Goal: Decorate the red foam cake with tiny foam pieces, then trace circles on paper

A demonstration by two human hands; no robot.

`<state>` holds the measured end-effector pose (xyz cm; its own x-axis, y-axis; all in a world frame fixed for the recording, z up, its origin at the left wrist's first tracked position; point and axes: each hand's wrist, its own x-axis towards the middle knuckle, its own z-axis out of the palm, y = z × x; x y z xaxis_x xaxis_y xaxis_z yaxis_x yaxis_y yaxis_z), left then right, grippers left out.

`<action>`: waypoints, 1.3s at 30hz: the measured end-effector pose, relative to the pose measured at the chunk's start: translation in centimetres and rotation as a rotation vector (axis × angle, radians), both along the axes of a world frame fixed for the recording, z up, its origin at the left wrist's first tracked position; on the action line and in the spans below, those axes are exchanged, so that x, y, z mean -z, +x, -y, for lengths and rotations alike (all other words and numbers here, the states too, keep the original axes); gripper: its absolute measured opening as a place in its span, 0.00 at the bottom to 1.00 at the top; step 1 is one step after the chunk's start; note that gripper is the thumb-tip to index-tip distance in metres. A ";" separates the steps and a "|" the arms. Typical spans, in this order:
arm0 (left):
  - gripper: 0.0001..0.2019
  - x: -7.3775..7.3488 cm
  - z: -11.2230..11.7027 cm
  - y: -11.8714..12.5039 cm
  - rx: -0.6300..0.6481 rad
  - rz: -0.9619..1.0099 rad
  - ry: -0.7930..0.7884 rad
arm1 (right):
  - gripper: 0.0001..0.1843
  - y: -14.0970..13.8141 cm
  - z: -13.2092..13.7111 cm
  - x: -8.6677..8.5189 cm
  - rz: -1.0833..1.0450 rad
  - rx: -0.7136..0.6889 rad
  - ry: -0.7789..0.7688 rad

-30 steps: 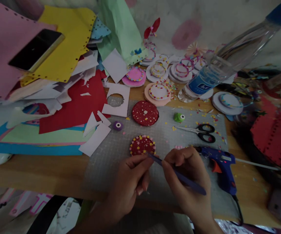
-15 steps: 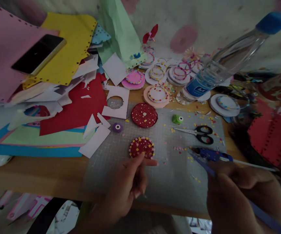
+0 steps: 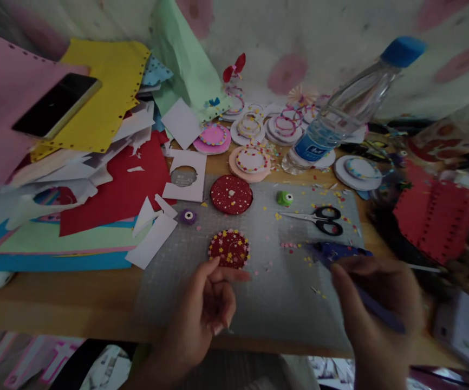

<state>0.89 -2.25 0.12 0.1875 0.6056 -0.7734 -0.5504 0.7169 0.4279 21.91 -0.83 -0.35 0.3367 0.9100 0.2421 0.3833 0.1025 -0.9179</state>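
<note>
My left hand is at the near edge of a dark red paper disc rimmed with tiny pink and yellow stars. Its thumb and index finger are stretched out, the thumb overlapping the disc's edge, while the other fingers curl loosely. In my right hand are slim purple-blue tweezers, slanting toward a blue glue gun. Loose paper stars form a short row near the tips. A larger speckled red disc lies behind the first on the grey cutting mat.
Scissors, a green punch and a purple punch lie on the mat. A water bottle stands behind, beside several decorated discs. Coloured paper piles up left, with a phone on top.
My right hand has moved left and slightly upward with the tweezers, closer to the glue gun. My left hand stays by the star-rimmed disc. The whole view has shifted a little.
</note>
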 end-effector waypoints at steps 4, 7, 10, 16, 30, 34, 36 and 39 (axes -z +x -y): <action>0.22 -0.6 0.3 -1.1 -0.048 -0.015 0.018 | 0.09 -0.2 -0.8 2.5 0.260 -0.209 -0.008; 0.19 -1.2 0.7 -1.7 -0.096 -0.043 0.022 | 0.07 -0.7 -1.3 3.6 0.365 -0.338 -0.012; 0.17 -1.5 1.2 -2.1 -0.144 -0.056 0.038 | 0.07 -1.1 -1.7 3.8 0.396 -0.412 -0.018; 0.14 -1.7 2.0 -1.8 -0.164 -0.034 0.063 | 0.08 -0.5 -1.4 3.4 0.300 -0.296 0.042; 0.15 -3.5 1.6 1.8 0.186 -0.444 0.450 | 0.16 -2.4 2.7 -3.5 -0.209 -0.424 0.237; 0.10 -4.5 1.8 2.0 0.188 -0.444 0.523 | 0.18 -2.5 3.8 -3.8 -0.142 -0.534 0.245; 0.11 -4.7 2.1 1.9 0.185 -0.413 0.509 | 0.19 -2.5 4.0 -3.8 -0.103 -0.573 0.245; 0.16 -4.9 2.1 1.9 0.198 -0.381 0.448 | 0.19 -2.6 4.2 -3.8 -0.081 -0.581 0.238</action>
<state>2.75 -4.40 5.01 0.0905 0.8690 -0.4865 -0.1749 0.4948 0.8512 19.32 -5.04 3.46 -0.1710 0.8741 0.4546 0.1340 0.4777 -0.8682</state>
